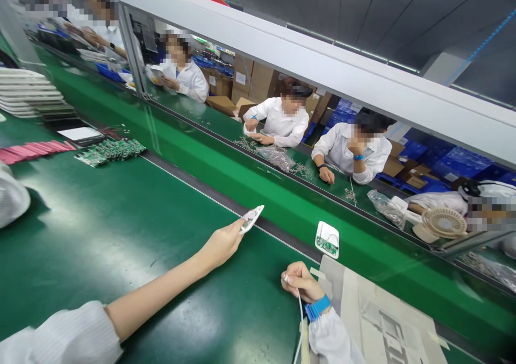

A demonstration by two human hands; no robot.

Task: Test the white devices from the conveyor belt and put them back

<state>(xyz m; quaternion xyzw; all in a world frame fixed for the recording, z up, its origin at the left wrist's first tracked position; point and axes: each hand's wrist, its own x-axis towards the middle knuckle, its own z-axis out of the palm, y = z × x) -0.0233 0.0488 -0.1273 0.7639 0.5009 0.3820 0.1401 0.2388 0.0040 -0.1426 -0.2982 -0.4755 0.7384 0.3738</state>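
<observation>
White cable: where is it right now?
In the head view, right of bottom centre, the white cable runs from the right hand down past the blue wrist strap.

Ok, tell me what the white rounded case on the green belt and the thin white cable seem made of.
White rounded case: probably moulded plastic, smooth, evenly coloured, with raised rim. Thin white cable: likely plastic or rubber sheathing, smooth, bending softly.

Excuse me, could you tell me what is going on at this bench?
The person's left hand holds a small white casing out over the bench's far edge. The right hand grips a white cable near its end. An open casing with a circuit board lies on the green strip. Co-workers in white sit across from them.
</observation>
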